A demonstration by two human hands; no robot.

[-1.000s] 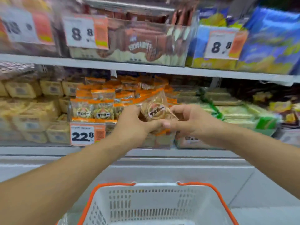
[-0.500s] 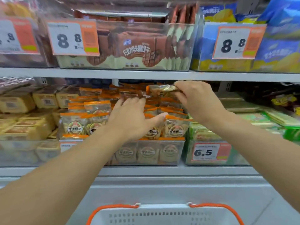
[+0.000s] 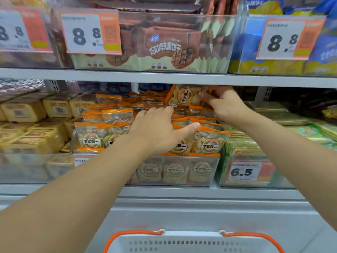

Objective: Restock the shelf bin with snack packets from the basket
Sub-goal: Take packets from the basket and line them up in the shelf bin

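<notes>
One clear orange-edged snack packet point(image 3: 187, 96) pinched in my right hand point(image 3: 225, 105) awaits placing; my left hand point(image 3: 158, 133) presses flat, fingers spread, on the heaped clear plastic shelf bin point(image 3: 204, 170); the white orange-handled basket point(image 3: 193, 242) probably holds more, contents unseen.

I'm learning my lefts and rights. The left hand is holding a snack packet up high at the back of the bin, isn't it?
Not quite. The head view shows the right hand holding the snack packet up high at the back of the bin. The left hand rests flat on the packets in front.

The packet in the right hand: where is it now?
The packet is held by the right hand at the bin's back, just under the upper shelf.
</notes>
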